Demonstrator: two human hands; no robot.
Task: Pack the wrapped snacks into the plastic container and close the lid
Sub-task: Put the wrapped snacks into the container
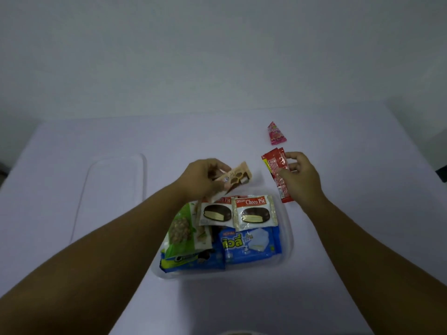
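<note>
A clear plastic container (pixel 287 240) sits in front of me on the table. Inside lie two Choco Pie packs (pixel 254 211), a blue wafer pack (pixel 251 245), a green snack bag (pixel 181 233) and a blue cookie pack (pixel 193 262). My left hand (pixel 203 177) holds a beige snack pack (pixel 237 177) over the container's far edge. My right hand (pixel 300 180) grips a long red snack pack (pixel 274 170) just right of the container. A small pink triangular snack (pixel 277 133) lies farther back on the table.
The clear lid (pixel 111 189) lies flat on the table to the left of the container. The white table (pixel 72 238) meets a pale wall at the back.
</note>
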